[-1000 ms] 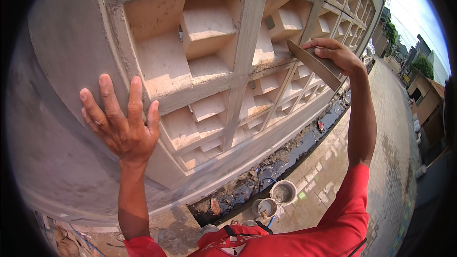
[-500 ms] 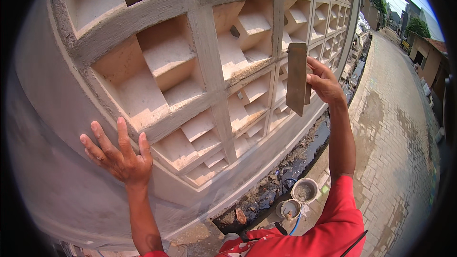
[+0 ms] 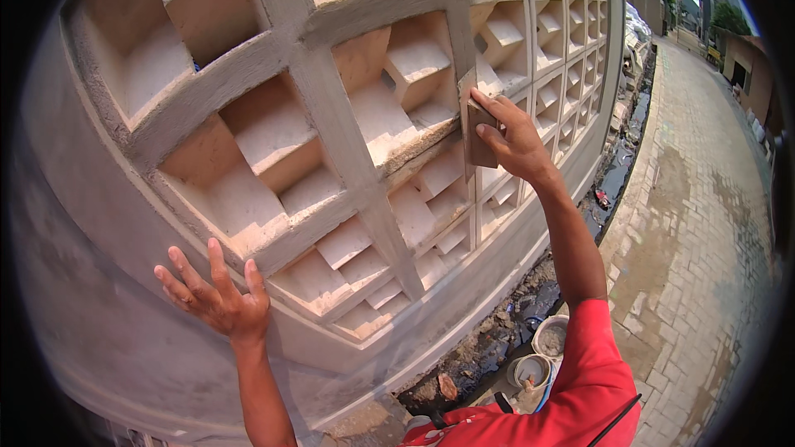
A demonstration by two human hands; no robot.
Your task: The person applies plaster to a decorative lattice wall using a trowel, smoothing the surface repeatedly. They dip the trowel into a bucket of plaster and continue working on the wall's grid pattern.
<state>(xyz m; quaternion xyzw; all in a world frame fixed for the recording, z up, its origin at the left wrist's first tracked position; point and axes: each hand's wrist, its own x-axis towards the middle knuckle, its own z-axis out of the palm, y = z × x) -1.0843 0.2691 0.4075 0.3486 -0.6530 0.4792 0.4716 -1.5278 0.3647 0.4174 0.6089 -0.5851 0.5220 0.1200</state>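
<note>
1. Okay, your right hand (image 3: pixel 515 139) has the trowel (image 3: pixel 479 147), fingers and thumb wrapped around the grip at its back. No sign of a loose hold.

2. So where's the trowel? Just past your right fingertips, blade standing roughly upright along a narrow strip (image 3: pixel 455 8) of the wall (image 3: pixel 116 265), between two columns of square openings. It looks like it's touching, though from this angle I can't swear the whole face is flat.

3. Your left hand (image 3: pixel 219 294) is empty, fingers spread, down by the bottom corner of the latticed part. Looks like you're propping yourself on the wall, but I can't tell if the palm really bears on it.

4. My read on the step: you're smoothing that upright strip with the blade. I can't make out any fresh mix under it.

5. For the next move, I'd say it calls for even pressure and a straight stroke along the strip, without digging a blade corner into the edges. The crosspiece (image 3: pixel 411 151) just left of your right hand looks rough, so mind that.

6. Below your right arm there are two buckets, one with grey stuff inside (image 3: pixel 537 333) and one nearer you (image 3: pixel 525 401), right by the dark ditch (image 3: pixel 517 306). Watch your footing there.
</note>
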